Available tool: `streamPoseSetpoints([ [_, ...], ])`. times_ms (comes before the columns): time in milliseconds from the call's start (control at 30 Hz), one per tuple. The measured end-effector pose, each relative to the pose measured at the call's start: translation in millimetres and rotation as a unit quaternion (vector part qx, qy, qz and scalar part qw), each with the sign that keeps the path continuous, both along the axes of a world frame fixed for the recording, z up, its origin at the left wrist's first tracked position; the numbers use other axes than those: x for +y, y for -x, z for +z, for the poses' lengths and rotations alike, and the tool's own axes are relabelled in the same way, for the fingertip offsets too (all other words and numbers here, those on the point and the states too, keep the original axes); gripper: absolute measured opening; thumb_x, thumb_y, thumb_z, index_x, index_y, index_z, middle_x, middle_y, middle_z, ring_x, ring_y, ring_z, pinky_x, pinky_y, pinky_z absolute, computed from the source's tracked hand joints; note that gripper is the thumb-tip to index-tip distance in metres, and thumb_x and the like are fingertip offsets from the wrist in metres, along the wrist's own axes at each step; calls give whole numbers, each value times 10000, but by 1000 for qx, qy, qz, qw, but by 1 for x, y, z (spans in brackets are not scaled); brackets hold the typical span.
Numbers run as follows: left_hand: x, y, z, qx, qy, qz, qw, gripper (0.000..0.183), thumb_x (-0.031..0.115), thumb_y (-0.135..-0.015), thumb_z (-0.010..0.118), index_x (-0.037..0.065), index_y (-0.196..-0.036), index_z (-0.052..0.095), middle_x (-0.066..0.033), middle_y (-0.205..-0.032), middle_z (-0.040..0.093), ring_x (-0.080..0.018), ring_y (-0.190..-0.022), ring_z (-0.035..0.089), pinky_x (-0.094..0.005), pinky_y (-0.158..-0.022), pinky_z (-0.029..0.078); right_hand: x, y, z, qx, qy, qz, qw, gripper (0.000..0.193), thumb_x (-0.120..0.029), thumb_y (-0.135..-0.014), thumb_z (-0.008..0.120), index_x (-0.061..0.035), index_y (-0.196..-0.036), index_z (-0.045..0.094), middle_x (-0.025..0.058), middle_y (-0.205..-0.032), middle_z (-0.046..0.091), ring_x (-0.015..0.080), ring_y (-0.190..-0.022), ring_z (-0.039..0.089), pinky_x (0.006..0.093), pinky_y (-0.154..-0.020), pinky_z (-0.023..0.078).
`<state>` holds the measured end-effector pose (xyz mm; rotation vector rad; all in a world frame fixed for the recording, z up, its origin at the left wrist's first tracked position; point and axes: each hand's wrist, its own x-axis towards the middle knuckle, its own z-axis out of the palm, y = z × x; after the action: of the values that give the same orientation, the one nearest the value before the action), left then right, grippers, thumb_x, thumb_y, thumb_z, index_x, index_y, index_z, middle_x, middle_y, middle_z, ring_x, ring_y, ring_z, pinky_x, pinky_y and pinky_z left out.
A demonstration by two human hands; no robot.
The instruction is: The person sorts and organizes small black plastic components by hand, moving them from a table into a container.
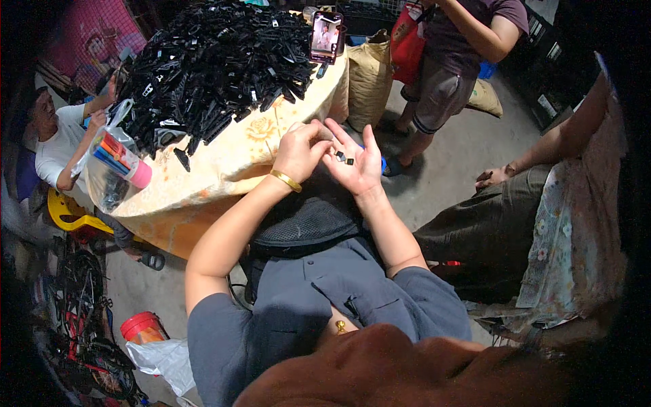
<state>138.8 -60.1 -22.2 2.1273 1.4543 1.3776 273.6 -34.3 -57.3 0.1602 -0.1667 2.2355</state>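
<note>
My right hand is turned palm up with its fingers stretched out. A few small dark square pieces with pale faces lie loose on that palm. Close against its fingers is my left hand, a gold bangle on the wrist, its thumb and fingertips pinched together. Whatever sits in that pinch is too small or hidden to make out. Both hands are just off the near edge of a table with a cream flowered cloth. A big heap of black plastic pieces covers much of the tabletop.
A lit phone stands at the table's far right. A plastic bag with a colourful pack hangs by the left edge, near a person in white. Another person stands beyond a sack; a seated person's leg is at right.
</note>
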Motion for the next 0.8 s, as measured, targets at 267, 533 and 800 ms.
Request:
streamPoseSetpoints([
  [267, -12, -3, 7, 69, -100, -86, 989, 308, 3, -653, 607, 65, -955, 599, -118, -818, 584, -296, -805, 532, -374, -731, 450, -5, 5, 10, -33, 5, -30, 999, 732, -552, -876, 260, 36, -1309, 214, 283, -1315, 303, 355, -1211, 336, 450, -1039, 230],
  [533, -3, -13, 5, 68, -68, -85, 992, 308, 27, -659, 626, 65, -962, 592, -113, -782, 575, -287, -801, 535, -360, -728, 453, -4, -1, 2, 2, 20, 22, 1000, 715, -550, -880, 266, 53, -1261, 311, 232, -1221, 428, 317, -1143, 409, 427, -1025, 265],
  [800, 15, -7, -2, 162, -93, -111, 976, 355, 44, -679, 639, 86, -1029, 595, -100, -815, 577, -248, -762, 560, -323, -687, 479, 4, 1, -16, 59, -9, 43, 997, 667, -529, -880, 316, 82, -1130, 413, 179, -1129, 491, 272, -1080, 458, 384, -1008, 301],
])
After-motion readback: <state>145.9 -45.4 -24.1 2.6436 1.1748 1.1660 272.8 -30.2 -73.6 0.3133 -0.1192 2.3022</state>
